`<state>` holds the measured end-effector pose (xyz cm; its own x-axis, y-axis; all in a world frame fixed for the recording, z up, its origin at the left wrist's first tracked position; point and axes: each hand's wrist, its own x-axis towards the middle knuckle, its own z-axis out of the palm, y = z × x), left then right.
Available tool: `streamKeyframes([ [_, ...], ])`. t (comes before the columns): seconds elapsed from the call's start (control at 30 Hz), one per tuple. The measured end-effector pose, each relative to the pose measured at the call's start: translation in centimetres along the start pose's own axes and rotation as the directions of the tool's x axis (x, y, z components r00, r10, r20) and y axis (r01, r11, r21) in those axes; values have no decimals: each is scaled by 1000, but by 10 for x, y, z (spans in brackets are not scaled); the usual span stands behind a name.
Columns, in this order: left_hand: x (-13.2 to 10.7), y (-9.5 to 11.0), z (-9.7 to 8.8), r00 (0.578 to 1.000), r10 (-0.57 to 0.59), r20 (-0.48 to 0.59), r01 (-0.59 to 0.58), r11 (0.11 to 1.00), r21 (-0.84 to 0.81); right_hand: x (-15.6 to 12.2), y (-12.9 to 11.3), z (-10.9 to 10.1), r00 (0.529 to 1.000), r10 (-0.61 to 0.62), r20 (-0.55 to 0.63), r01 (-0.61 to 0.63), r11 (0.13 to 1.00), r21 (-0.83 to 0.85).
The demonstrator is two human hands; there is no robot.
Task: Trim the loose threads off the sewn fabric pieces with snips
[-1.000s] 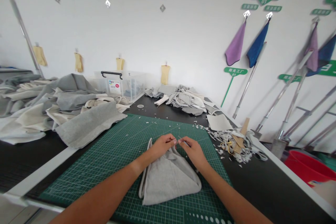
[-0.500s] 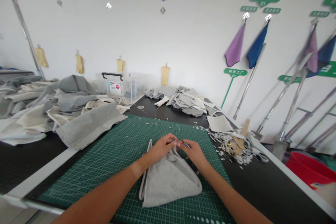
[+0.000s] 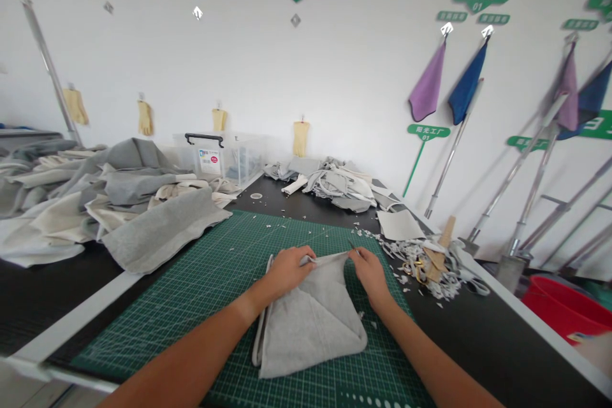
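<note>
I have the left hand [image 3: 287, 271] pinched shut on the far edge of the grey fabric piece [image 3: 310, 325], thumb and fingers closed over the cloth at its left end. The right hand [image 3: 370, 273] is closed on the same edge at its right end, so that edge runs taut and straight between the two hands. Something thin and dark sticks out past the right fingertips; I cannot tell what it is.

The grey fabric piece lies folded flat, roughly triangular, on the near middle of the green cutting mat [image 3: 191, 280], its rounded near end between my forearms. The mat sits on a black table [image 3: 478, 338], with small white clippings strewn over its far half.

To the right of the mat lies a heap of scraps [image 3: 421, 261]. To the left, a big pile of grey and cream cloth [image 3: 95, 197] laps onto the mat's corner. Farther back stand a clear plastic box [image 3: 215, 153] and a smaller cloth pile [image 3: 335, 182]. A red tub [image 3: 559, 306] sits at the near right, beyond the table's edge. On the far wall hang a purple cloth [image 3: 429, 86] and a blue cloth [image 3: 466, 86].
</note>
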<state>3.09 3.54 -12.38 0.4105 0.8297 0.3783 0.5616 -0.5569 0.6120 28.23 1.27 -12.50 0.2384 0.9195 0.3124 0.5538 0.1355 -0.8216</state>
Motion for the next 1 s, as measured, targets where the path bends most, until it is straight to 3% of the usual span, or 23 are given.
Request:
streamKeyframes([
  [0.1,0,-6,-5,999,-36,26,32,988,154,4,5,-7,995,30,-93,-42,992,-121],
  [0.37,1,-11,-22,994,-88,61,72,971,230,16,13,-24,984,66,-164,-116,942,-314],
  [0.47,2,-10,-27,993,-106,43,91,961,262,20,17,-28,983,88,-159,-141,922,-360],
  [0.63,4,-9,-32,969,-244,27,221,915,339,24,22,-28,980,148,-130,-190,888,-419],
  [1.0,2,-7,-34,944,-326,-45,315,856,409,23,17,-28,975,201,-95,-222,865,-451],
])
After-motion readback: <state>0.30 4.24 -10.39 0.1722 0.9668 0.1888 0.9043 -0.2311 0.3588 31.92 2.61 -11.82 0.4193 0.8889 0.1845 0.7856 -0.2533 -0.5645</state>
